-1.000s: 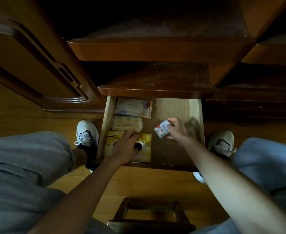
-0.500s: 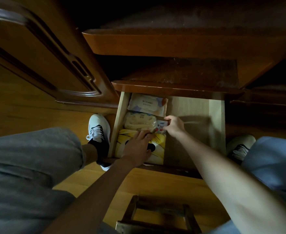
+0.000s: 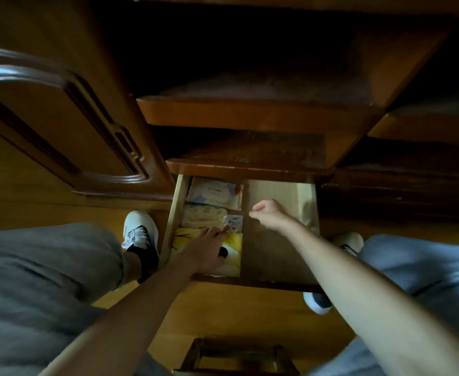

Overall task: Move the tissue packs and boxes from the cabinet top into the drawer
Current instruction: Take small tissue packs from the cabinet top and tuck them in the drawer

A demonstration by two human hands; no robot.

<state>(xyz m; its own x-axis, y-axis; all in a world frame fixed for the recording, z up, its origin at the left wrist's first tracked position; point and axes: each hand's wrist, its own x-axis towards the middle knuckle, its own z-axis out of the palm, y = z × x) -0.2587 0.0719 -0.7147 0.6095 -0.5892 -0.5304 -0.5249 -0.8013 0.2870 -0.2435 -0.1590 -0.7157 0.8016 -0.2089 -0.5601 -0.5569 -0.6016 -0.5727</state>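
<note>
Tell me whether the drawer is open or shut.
Open: the drawer is pulled out past the cabinet, its packs and bare floor visible from above.

— What do we see around us down here?

— We see a white lace-up sneaker (image 3: pixel 138 232) on the yellowish wooden floor (image 3: pixel 32 196), with a carved brown wooden cabinet door (image 3: pixel 60 126) standing open above it.

— And nearer to us?

— We make out grey trouser legs (image 3: pixel 41 289) at both sides, and a small dark wooden stool frame (image 3: pixel 236 356) at the bottom edge.
</note>
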